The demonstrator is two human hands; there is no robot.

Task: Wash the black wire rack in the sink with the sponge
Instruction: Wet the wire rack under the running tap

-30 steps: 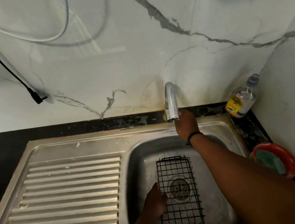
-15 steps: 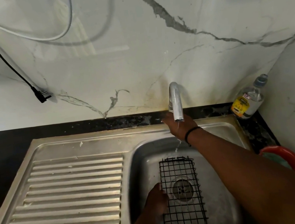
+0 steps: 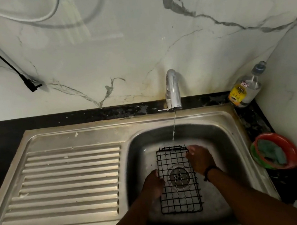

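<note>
1. A black wire rack [image 3: 178, 179] lies flat in the sink [image 3: 227, 132], over the drain [image 3: 178, 176].
2. The left hand [image 3: 153, 185] grips the rack's left edge; the right hand [image 3: 200, 159] rests at its upper right corner.
3. A thin stream of water [image 3: 174, 126] falls from the tap [image 3: 172, 90].
4. A sponge [image 3: 271, 153] sits in a red bowl [image 3: 291, 152] on the surface [image 3: 253, 118], near a bottle [image 3: 246, 89].

A home kitchen, at the sink.
Steel sink [image 3: 230, 132] with ribbed drainboard [image 3: 68, 183] at lower left, tap [image 3: 172, 90] against marble backsplash [image 3: 136, 48], bottle [image 3: 246, 89] at right.
</note>
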